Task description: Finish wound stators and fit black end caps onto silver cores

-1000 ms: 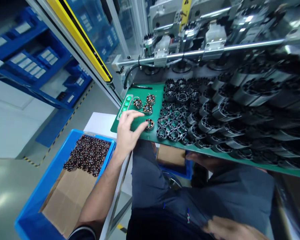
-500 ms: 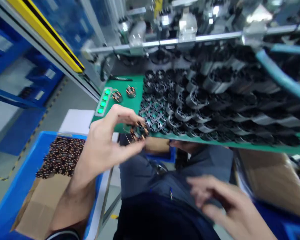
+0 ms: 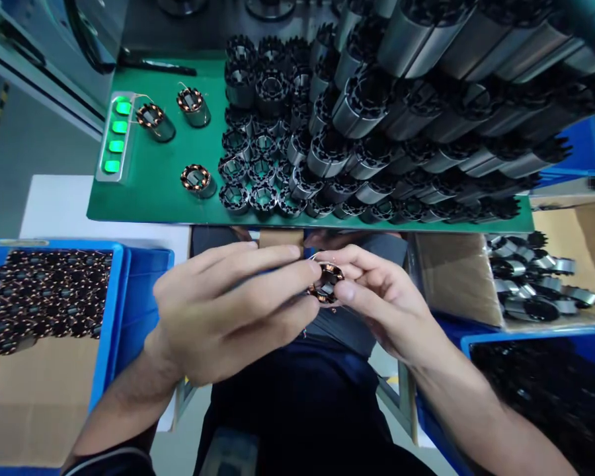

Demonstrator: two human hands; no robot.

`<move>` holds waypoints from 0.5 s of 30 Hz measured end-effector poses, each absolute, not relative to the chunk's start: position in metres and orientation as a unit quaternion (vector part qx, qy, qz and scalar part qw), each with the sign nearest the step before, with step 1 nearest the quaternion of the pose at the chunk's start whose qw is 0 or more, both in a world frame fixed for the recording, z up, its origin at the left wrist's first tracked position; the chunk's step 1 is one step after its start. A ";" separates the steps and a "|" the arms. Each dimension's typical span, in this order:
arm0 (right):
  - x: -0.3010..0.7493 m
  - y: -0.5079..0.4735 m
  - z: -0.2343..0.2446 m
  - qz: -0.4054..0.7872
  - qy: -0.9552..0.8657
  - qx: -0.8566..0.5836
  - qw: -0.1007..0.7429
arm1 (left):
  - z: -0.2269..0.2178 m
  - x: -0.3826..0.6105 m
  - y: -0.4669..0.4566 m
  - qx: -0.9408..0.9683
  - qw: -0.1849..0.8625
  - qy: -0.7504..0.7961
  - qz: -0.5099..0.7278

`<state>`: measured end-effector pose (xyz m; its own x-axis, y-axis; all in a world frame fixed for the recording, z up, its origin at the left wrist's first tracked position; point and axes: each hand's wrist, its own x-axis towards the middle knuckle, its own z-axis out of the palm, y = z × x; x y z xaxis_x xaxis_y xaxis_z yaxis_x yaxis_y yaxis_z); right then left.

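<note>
Pinching a copper-wound stator (image 3: 326, 285) between fingertips of left hand (image 3: 228, 311) and right hand (image 3: 381, 297), just below the green mat's (image 3: 143, 192) near edge. Likely rigid, fairly light; best gripped by the steel rim, sparing fragile windings and loose wire leads.

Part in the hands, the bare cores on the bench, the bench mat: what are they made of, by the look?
The stator: shiny copper-coloured wire coils on a dark frame, likely plastic over metal. The bare cores: grey metal sleeves with a dull sheen, and black toothed ends that look like moulded plastic. The mat: flat matte green, probably rubber or vinyl; cannot tell which.
</note>
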<state>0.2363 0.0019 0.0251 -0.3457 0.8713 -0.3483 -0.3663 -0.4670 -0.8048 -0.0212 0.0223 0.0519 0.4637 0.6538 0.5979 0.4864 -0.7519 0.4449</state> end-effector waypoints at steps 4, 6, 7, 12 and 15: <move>0.237 0.004 0.029 0.750 -0.233 -0.420 0.454 | 0.030 -0.023 0.017 0.867 0.018 0.295 0.401; 0.240 0.004 0.032 0.740 -0.230 -0.423 0.469 | -0.001 -0.018 0.015 0.857 0.097 0.320 0.392; 0.241 0.003 0.032 0.734 -0.242 -0.424 0.473 | -0.016 -0.015 0.015 0.848 0.160 0.332 0.381; 0.240 -0.003 0.023 0.675 -0.319 -0.431 0.507 | -0.044 -0.003 0.014 0.693 0.354 0.435 0.454; 0.233 -0.005 0.016 0.656 -0.340 -0.438 0.512 | -0.016 0.002 0.020 0.646 0.367 0.433 0.510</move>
<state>0.2327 -0.0050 0.0159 -0.0918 0.9697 -0.2263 -0.3744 -0.2442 -0.8945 0.0024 0.0200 -0.0161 0.1040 0.9342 0.3412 0.1860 -0.3552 0.9161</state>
